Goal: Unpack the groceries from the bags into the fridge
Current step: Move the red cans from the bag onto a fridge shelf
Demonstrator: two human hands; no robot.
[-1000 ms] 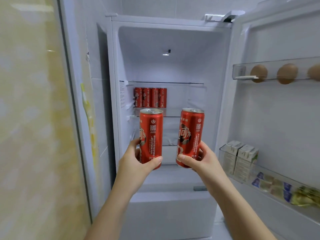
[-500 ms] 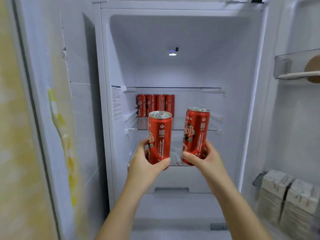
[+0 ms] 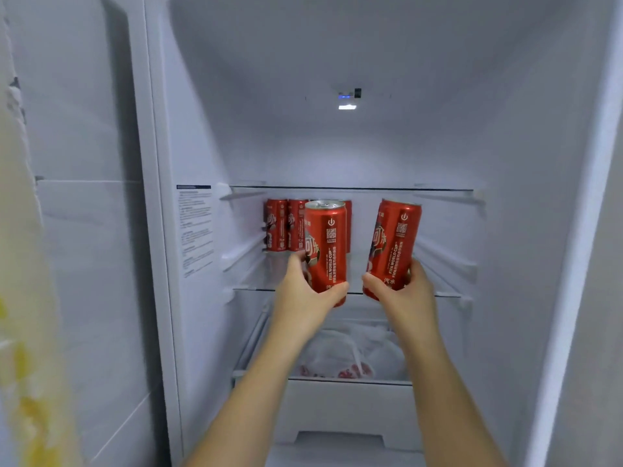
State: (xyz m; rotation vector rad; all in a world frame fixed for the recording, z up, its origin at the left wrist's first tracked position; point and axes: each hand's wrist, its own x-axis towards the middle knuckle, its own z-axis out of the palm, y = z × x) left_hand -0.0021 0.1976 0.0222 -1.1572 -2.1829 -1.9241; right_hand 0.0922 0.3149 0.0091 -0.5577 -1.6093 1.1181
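On shelf (image 3: 441, 281): back cans (image 3: 278, 225) already stored; left grip (image 3: 303, 298) clutching left can (image 3: 325, 244), right grip (image 3: 404, 293) clutching right can (image 3: 394, 244), neither shelved yet.

Left side: pale grey wall (image 3: 84, 264), flat panels, one horizontal seam (image 3: 87, 181) about mid-height and a faint diagonal line (image 3: 118, 429) lower down. Far-left edge: blurred cream surface (image 3: 23, 365) with yellow blotches, sits in front of the wall in view, too smeared to tell what it is. Small dark mark (image 3: 14, 83) near its top edge.
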